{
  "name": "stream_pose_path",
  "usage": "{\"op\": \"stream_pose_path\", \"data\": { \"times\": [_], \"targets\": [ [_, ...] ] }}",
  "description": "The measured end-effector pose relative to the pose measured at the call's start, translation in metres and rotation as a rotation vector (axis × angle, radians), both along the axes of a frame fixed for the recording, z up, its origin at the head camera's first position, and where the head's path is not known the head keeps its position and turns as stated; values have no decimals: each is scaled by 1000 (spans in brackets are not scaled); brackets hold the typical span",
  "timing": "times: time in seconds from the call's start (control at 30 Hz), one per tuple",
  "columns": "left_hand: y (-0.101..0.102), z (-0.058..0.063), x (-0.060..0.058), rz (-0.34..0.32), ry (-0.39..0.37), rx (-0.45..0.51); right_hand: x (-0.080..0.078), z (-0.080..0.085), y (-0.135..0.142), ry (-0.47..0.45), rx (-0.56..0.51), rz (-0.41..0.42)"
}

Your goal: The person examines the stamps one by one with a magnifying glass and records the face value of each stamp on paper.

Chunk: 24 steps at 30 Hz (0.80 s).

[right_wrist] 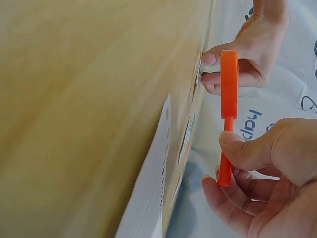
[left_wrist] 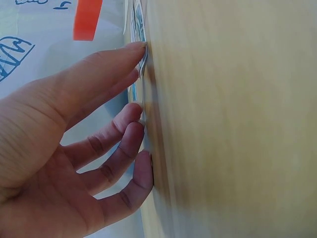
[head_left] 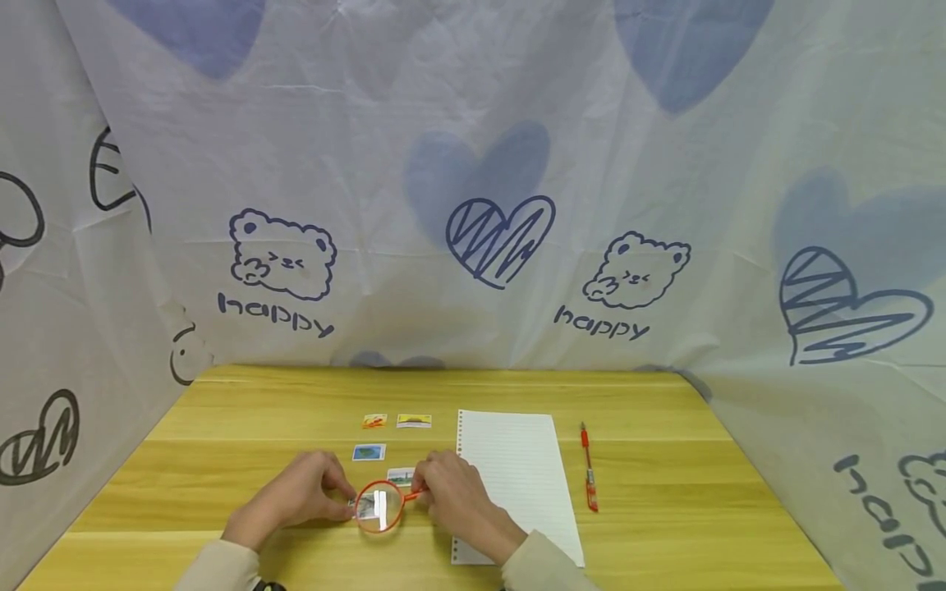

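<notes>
Orange-red, the one magnifier (right_wrist: 229, 111) is raised over the desk (head_left: 665, 460); on my feed the person's right grip (head_left: 456, 497) pinches its handle (head_left: 410, 496). I count five cards: a red-yellow card (head_left: 374, 420) and a yellow card (head_left: 414, 420) farthest back, then a blue card (head_left: 369, 452), a green card (head_left: 400, 476) beside the right grip, and a grey card (head_left: 366, 506) seen through the lens (head_left: 380, 519), the left grip (head_left: 306, 492) pinching its left edge. One sheet (head_left: 513, 476) and one pen (head_left: 589, 468) lie to the right. The desk is yellowish wood grain; white cloth (head_left: 473, 90) with hearts and bears surrounds it. The magnifier's long axis runs across the desk, lens leftward, handle rightward and slightly back.
</notes>
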State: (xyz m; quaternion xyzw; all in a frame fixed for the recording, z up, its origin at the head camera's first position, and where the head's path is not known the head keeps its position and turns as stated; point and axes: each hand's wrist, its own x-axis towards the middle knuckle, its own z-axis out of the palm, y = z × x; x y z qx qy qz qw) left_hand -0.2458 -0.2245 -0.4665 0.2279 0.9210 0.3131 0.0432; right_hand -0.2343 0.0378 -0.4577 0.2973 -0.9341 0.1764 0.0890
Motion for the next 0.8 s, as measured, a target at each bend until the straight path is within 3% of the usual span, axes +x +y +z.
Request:
{"op": "stream_pose_path", "data": {
  "times": [0.6, 0.8],
  "targets": [
    [0, -1, 0, -1, 11, -4, -2, -1, -1, 10, 24, -4],
    [-1, -1, -1, -2, 9, 2, -2, 4, 3, -32, -23, -1]
  ]
}}
